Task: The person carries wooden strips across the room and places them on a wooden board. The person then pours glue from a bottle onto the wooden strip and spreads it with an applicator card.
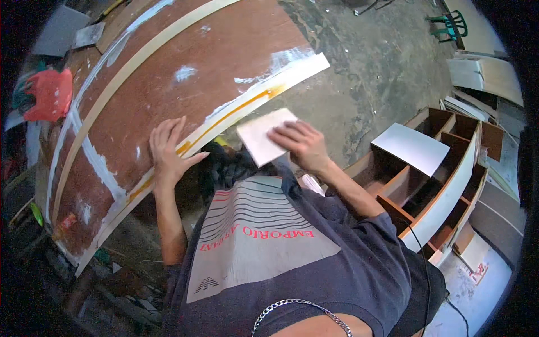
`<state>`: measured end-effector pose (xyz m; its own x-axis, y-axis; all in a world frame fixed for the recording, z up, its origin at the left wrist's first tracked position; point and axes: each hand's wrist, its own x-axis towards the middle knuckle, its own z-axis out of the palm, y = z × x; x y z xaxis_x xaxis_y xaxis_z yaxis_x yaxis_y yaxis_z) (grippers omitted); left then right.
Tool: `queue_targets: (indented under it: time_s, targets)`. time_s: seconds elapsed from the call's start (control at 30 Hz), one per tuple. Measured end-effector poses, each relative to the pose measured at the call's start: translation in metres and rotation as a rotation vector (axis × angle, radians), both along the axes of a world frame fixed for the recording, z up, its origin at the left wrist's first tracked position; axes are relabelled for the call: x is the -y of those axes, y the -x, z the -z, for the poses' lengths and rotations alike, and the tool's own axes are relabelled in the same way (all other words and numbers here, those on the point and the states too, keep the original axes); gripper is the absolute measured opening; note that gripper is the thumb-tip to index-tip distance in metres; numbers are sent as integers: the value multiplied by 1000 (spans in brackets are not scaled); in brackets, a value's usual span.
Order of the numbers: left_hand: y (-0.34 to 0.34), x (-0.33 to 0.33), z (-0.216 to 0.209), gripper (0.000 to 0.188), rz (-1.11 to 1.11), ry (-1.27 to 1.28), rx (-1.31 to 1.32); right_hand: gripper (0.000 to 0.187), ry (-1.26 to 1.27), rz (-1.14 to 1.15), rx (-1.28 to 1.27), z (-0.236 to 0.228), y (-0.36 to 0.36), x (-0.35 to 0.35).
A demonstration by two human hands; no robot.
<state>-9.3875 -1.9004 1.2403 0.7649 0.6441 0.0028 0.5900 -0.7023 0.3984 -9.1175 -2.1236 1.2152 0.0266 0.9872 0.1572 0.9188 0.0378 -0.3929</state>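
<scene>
A large reddish-brown wooden panel (163,73) with white smears lies before me. Along its near edge runs a pale strip (306,68) carrying a streak of amber, glue-like stuff (247,104). My left hand (167,151) rests over this edge, its fingers on the brown face and its thumb spread apart toward me. To the right of it, my right hand (303,145) grips a small white square board (264,135) by its right side, fingers on top. The board is held off the panel, just on my side of the edge. My right thumb is hidden beneath it.
On the right stands a wooden cabinet (410,185) with open compartments, a white sheet (412,147) lying across it. A green plastic chair (449,25) is at the far right. A red plastic bag (49,95) sits at the far left. Scraps clutter the lower left.
</scene>
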Motion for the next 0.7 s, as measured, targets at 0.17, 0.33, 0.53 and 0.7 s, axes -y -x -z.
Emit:
queue_targets:
  time_s: [0.17,0.33,0.53,0.7]
  targets:
    - [-40,20,37,81,25,70,-159,48,-24,387,-47,0,-64,0]
    - [-38,32,55,65,-54,112,-135,42,113,596,36,-2,-84,-22]
    - [-49,29,59,55,-80,95,-40,41,216,648,62,1,-92,-41]
    - [-54,35,65,50,-108,125,-5,39,230,532,9,5,-74,-39]
